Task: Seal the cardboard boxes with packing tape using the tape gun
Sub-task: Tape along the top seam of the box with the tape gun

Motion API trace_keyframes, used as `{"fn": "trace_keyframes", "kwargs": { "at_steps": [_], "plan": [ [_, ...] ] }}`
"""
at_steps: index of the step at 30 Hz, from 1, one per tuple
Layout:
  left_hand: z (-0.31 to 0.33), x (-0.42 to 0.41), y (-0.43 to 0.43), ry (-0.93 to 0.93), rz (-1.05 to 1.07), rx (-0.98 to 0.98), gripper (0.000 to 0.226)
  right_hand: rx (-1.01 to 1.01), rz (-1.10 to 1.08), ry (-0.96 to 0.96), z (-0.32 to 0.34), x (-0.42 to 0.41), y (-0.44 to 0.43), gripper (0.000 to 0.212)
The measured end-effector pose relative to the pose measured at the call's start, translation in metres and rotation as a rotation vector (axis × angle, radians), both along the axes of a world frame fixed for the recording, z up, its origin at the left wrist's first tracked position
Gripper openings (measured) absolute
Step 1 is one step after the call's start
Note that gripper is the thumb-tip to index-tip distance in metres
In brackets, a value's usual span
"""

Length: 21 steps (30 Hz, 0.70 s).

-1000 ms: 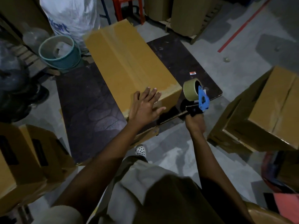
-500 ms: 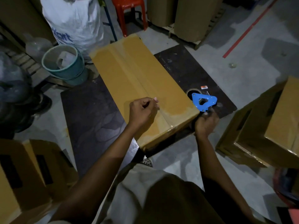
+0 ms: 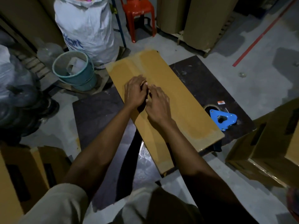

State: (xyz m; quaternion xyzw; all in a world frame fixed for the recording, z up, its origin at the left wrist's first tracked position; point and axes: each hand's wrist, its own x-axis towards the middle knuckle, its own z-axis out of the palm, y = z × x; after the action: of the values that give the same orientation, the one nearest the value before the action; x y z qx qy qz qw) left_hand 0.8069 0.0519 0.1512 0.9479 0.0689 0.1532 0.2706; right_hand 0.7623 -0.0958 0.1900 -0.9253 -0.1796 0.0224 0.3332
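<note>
A long yellow-brown cardboard box (image 3: 182,110) lies on a dark board on the floor, with shiny tape along its centre seam and across its near end. Both hands rest on the box top near the seam. My left hand (image 3: 134,92) has its fingers curled and touches the box. Just to its right, my right hand (image 3: 157,104) lies with fingers spread flat on the cardboard. The blue tape gun (image 3: 222,118) lies on its side on the board, right of the box, with nobody holding it.
A teal bucket (image 3: 77,75) and a white sack (image 3: 87,28) stand at the back left, a red plastic chair (image 3: 137,13) behind. More cardboard boxes sit at the right (image 3: 271,143) and near left (image 3: 24,173). Upright cartons on a pallet (image 3: 202,21) fill the back.
My right hand has let go of the tape gun, now lying on the board, and moved onto the box beside my left hand. Both hands sit farther up the seam.
</note>
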Motion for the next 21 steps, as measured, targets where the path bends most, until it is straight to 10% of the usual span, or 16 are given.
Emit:
{"fn": "trace_keyframes", "kwargs": {
  "at_steps": [21],
  "plan": [
    [0.007,0.165,0.097,0.297,0.044,0.310,0.075,-0.200,-0.004,-0.169,-0.047,0.056,0.075,0.059]
  ]
}}
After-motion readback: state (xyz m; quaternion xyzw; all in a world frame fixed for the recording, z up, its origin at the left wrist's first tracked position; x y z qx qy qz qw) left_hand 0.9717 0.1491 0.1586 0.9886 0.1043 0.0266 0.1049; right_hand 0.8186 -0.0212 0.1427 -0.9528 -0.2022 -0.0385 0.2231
